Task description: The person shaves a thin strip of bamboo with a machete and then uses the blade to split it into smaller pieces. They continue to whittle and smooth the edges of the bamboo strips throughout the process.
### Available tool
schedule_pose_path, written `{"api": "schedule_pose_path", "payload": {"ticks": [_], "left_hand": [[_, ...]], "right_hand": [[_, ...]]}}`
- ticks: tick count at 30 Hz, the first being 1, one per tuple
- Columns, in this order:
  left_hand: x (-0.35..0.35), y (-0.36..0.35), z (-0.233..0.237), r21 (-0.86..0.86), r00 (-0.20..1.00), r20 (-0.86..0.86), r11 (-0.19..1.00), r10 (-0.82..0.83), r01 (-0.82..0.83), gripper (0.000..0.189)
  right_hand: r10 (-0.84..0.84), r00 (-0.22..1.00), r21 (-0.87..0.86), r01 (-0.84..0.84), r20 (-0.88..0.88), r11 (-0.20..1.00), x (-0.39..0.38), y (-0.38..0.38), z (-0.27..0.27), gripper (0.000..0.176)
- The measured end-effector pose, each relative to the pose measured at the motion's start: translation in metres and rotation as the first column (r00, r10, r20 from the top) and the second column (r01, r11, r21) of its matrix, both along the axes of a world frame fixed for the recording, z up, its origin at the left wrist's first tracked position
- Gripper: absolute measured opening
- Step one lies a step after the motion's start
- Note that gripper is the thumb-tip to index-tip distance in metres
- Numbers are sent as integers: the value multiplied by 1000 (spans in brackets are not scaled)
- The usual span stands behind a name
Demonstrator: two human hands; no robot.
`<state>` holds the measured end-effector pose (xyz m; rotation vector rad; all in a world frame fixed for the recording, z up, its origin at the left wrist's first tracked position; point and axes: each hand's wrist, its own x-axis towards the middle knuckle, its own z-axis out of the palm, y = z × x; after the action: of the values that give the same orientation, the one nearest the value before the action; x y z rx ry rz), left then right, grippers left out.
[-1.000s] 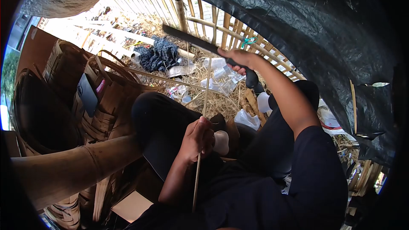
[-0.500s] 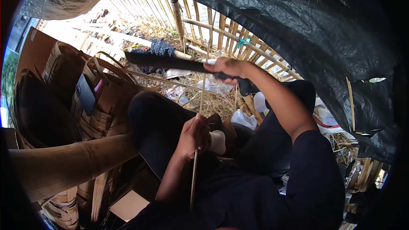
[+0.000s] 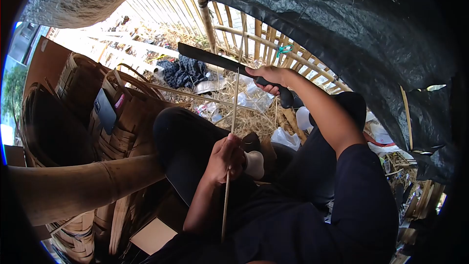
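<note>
My left hand (image 3: 224,160) is closed around a long thin bamboo strip (image 3: 236,102), which runs upright from my lap to beyond the blade. In my right hand (image 3: 270,79) is a machete (image 3: 213,58), its dark broad blade pointing up and to the left. The fingers wrap the black handle, with the thumb along the blade's base. Near that base the blade crosses the strip, well above my left hand. Both hands are over my bent legs in dark trousers.
On the left stand woven bamboo baskets (image 3: 128,117) with a phone (image 3: 104,111) propped on them, beside a thick bamboo pole (image 3: 88,186). Straw and plastic litter (image 3: 286,138) cover the ground ahead. A bamboo fence (image 3: 259,39) and black tarp (image 3: 332,24) enclose the right.
The machete has shifted right, its tip now higher and its blade sloping more steeply. My left hand still holds the strip in nearly the same place. The view has shifted slightly.
</note>
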<state>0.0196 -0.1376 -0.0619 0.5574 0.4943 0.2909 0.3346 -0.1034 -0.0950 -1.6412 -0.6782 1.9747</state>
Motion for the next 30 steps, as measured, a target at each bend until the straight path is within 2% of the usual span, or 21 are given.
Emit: {"api": "schedule_pose_path", "payload": {"ticks": [1,2,6,7,9,11,14,16,17,20,25,27,29,30], "left_hand": [[-1,-2,8,6,997,-82,1000,-15,15,30],[0,-2,14,12,986,-165,999,-33,35,30],[0,-5,17,9,986,-162,999,-51,53,31],[-1,-4,12,-45,993,-103,997,-60,56,30],[-1,-3,8,-96,997,-47,993,-68,63,30],[3,-5,7,-15,992,-110,998,-66,65,28],[3,-6,12,-9,990,-127,998,-67,66,28],[3,-6,11,-21,993,-84,997,-82,81,28],[1,-7,10,-40,995,-45,995,-89,88,28],[-3,-8,13,-20,996,-54,997,-70,69,29],[-4,-8,17,-32,993,-56,994,-103,102,28],[-3,-8,17,-42,992,-56,993,-110,108,28],[0,-6,14,-9,985,-159,998,-68,68,28],[1,-5,12,-9,985,-158,998,-64,64,28]], "right_hand": [[60,998,-30,-59,33,998,-1,0,5,72],[49,997,-16,-48,63,999,-2,-3,8,73],[23,996,-53,-18,84,998,-1,-9,19,72],[22,996,-53,-18,84,998,-1,-9,26,72],[64,935,2,-69,350,998,-3,-10,36,71],[57,861,169,-164,506,972,17,-4,19,71],[10,872,182,-114,489,977,19,-3,25,71],[31,980,-10,-30,199,1000,6,-5,28,71],[81,971,-68,-68,226,995,2,-7,30,71],[66,984,-37,-60,165,997,2,-7,21,71],[115,992,-119,-120,-46,986,8,-9,18,72],[106,991,-112,-115,-78,987,9,-9,16,71],[105,988,-102,-116,-109,988,6,-7,13,70],[67,995,-38,-64,77,997,-4,-6,12,69]]}}
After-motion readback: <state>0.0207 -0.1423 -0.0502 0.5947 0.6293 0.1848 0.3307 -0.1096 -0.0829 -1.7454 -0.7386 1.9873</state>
